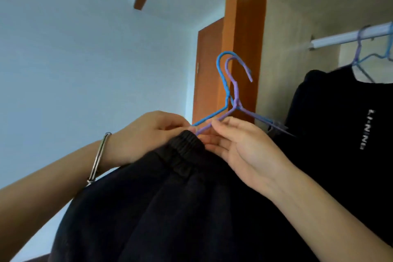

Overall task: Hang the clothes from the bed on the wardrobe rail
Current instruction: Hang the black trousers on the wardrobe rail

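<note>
Wardrobe rail (pixel 348 37) behind; both hands' fingers (pixel 225 122) gripping hangers (pixel 230 100) over dark trousers (pixel 170 198).

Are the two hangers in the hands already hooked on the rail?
No, the blue hanger and purple hanger are held up by the hands, hooks free, left of the wardrobe rail.

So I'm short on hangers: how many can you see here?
4. A blue hanger and a purple hanger are held together above the dark garment; a purple one and a blue one hang on the rail. More may be out of frame.
</note>
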`<state>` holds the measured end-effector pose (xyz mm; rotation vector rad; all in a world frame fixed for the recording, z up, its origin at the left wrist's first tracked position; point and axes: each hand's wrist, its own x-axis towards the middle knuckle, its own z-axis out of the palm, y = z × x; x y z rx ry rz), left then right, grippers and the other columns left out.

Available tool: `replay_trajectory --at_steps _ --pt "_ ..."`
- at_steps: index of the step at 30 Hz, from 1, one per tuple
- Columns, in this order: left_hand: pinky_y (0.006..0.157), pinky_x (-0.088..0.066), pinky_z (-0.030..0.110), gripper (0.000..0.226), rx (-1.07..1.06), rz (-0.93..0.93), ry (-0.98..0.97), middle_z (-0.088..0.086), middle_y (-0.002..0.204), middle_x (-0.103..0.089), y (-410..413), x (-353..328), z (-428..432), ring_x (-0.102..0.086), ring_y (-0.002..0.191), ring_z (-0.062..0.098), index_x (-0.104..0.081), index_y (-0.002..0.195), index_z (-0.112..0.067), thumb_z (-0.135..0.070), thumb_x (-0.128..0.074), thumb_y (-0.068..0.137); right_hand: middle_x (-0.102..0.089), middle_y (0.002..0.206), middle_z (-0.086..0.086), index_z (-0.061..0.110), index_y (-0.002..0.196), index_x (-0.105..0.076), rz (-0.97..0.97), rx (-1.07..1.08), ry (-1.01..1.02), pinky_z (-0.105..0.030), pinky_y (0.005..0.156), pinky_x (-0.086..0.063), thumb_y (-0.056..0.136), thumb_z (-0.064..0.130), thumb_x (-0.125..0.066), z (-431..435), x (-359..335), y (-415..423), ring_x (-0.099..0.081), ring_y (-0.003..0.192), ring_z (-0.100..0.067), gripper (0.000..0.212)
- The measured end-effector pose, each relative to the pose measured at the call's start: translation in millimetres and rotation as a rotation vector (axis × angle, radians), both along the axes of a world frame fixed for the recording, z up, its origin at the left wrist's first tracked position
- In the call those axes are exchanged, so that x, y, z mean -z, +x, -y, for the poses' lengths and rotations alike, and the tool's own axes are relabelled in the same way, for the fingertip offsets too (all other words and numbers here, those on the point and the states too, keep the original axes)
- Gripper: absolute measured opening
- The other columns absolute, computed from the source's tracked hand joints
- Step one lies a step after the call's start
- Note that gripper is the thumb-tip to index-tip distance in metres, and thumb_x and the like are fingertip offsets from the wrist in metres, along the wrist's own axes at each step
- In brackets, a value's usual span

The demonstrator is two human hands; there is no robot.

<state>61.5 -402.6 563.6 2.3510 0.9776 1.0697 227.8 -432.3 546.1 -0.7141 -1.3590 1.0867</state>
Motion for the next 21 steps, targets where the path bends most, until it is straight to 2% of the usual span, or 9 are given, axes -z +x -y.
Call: replay_trajectory --at_steps 3,8,11,13,15,17,19,21 --pt "0.048 -0.036 0.004 0.025 -0.134 -0.056 -0.011 -0.014 0.05 -0.056 -72 12 11 -0.048 0.046 -0.004 -0.066 0.069 -0.018 -0.029 -0.053 0.088 -0.069 0.096 -0.011 0.005 0.091 -0.064 0.054 -0.121 -0.033 -0.023 0.074 -0.054 0.095 0.014 -0.046 -16 16 -64 -0.066 0.078 -0.015 0.02" --pt "0.051 -0.037 0.001 0.021 -0.354 -0.148 -0.061 -0.021 0.05 -0.057 -169 25 33 -0.051 0.049 -0.008 -0.062 0.069 -0.034 -0.037 -0.049 0.086 -0.07 0.099 0.002 0.014 0.1 -0.06 -0.075 -0.413 -0.079 -0.023 0.084 -0.051 0.096 0.01 -0.043 -31 40 -164 -0.065 0.096 -0.011 0.018" --pt "0.048 -0.038 0.003 0.036 -0.497 -0.145 -0.16 -0.02 0.048 -0.058 -213 30 45 -0.05 0.044 -0.006 -0.066 0.072 -0.032 -0.05 -0.037 0.084 -0.066 0.098 0.0 0.014 0.097 -0.058 -0.078 -0.502 -0.1 -0.023 0.085 -0.051 0.096 0.007 -0.041 -41 47 -218 -0.065 0.092 -0.011 0.018" --pt "0.055 -0.042 0.012 0.045 -0.576 -0.162 -0.249 -0.017 0.056 -0.061 -238 35 53 -0.052 0.048 -0.005 -0.066 0.081 -0.03 -0.063 -0.037 0.076 -0.065 0.094 -0.001 0.012 0.098 -0.056 -0.071 -0.536 -0.114 -0.024 0.086 -0.05 0.096 0.006 -0.041 -50 53 -250 -0.065 0.088 -0.011 0.017" --pt "0.061 -0.04 0.018 0.045 -0.689 -0.331 -0.19 -0.014 0.071 -0.06 -258 44 54 -0.054 0.06 -0.001 -0.06 0.089 -0.029 -0.069 -0.048 0.071 -0.066 0.093 -0.001 0.01 0.103 -0.054 -0.057 -0.566 -0.109 -0.024 0.085 -0.05 0.097 0.007 -0.041 -60 59 -279 -0.065 0.088 -0.011 0.016" --pt "0.062 -0.038 0.02 0.041 -0.858 -0.532 -0.027 -0.008 0.084 -0.056 -275 53 45 -0.053 0.075 0.009 -0.053 0.096 -0.024 -0.059 -0.057 0.075 -0.066 0.092 0.0 0.009 0.105 -0.054 -0.035 -0.605 -0.086 -0.021 0.082 -0.051 0.097 0.007 -0.041 -71 62 -302 -0.066 0.086 -0.011 0.016" --pt "0.06 -0.033 0.031 0.035 -0.998 -0.575 0.099 -0.001 0.083 -0.053 -291 61 31 -0.05 0.079 0.022 -0.05 0.097 -0.017 -0.048 -0.056 0.082 -0.066 0.091 0.0 0.01 0.099 -0.057 -0.011 -0.641 -0.069 -0.02 0.081 -0.051 0.097 0.008 -0.041 -85 64 -321 -0.066 0.085 -0.01 0.016" --pt "0.063 -0.029 0.029 0.032 -1.13 -0.559 0.17 -0.001 0.069 -0.047 -308 70 14 -0.046 0.075 0.025 -0.051 0.095 -0.014 -0.044 -0.052 0.086 -0.067 0.088 0.0 0.012 0.09 -0.06 0.05 -0.649 -0.047 -0.021 0.082 -0.052 0.097 0.01 -0.041 -103 66 -339 -0.066 0.085 -0.01 0.02"
